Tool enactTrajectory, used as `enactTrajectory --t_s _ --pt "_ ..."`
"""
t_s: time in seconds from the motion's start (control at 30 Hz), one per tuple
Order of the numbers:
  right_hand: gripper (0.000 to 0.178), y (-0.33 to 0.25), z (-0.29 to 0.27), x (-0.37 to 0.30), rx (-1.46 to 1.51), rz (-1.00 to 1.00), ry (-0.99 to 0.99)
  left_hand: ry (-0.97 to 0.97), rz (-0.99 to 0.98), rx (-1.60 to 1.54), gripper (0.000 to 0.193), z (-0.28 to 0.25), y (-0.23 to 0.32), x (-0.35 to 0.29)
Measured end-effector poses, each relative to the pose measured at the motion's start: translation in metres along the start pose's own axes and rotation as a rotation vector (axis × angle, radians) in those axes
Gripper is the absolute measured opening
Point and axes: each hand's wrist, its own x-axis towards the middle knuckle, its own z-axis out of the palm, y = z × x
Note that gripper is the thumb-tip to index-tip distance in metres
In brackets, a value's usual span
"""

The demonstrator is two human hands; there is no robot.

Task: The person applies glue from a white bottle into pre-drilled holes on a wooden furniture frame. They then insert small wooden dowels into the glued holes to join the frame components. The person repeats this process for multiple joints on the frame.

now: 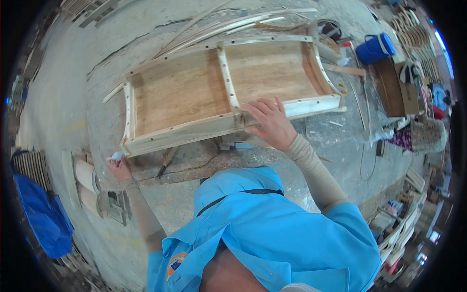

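Observation:
A long wooden frame (177,132) with a plywood panel in each of its two bays lies across the worktable. Dark holes dot its pale rails, and a cross rail (226,73) divides it. At the near left corner, my left hand (119,169) is closed on a small white wad (116,156), cloth or paper, I cannot tell which. My right hand (272,122) lies over the near rail beside the cross rail's end, fingers apart and holding nothing. Between me and the frame is a tool with a wooden handle (170,155) and dark tip, perhaps a brush.
Thin wood strips (209,36) lie along the frame's far side. A blue cooler jug (374,48) and a cardboard box (389,87) stand at the right. Blue plastic sheeting (44,214) covers something at the left. A loose cord (368,165) hangs at the table's right side.

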Motion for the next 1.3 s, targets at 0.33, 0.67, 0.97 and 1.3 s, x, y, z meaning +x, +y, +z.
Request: enactTrajectory --t_s 0.33,0.67,0.97,1.3 --pt "0.072 -0.009 -0.01 0.003 0.114 0.024 0.026 0.209 0.201 0.334 0.049 -0.059 0.067 -0.02" --pt "0.064 -0.015 0.001 0.02 0.119 -0.062 -0.02 -0.566 0.953 0.409 0.039 0.153 0.298 0.013" --pt "0.045 -0.024 0.02 -0.035 1.761 0.601 -0.478 -1.046 1.061 0.795 0.064 0.322 0.332 0.037" --pt "0.041 -0.011 0.06 -0.013 2.342 0.81 -0.358 -1.42 0.705 0.638 0.051 0.373 0.318 0.052"
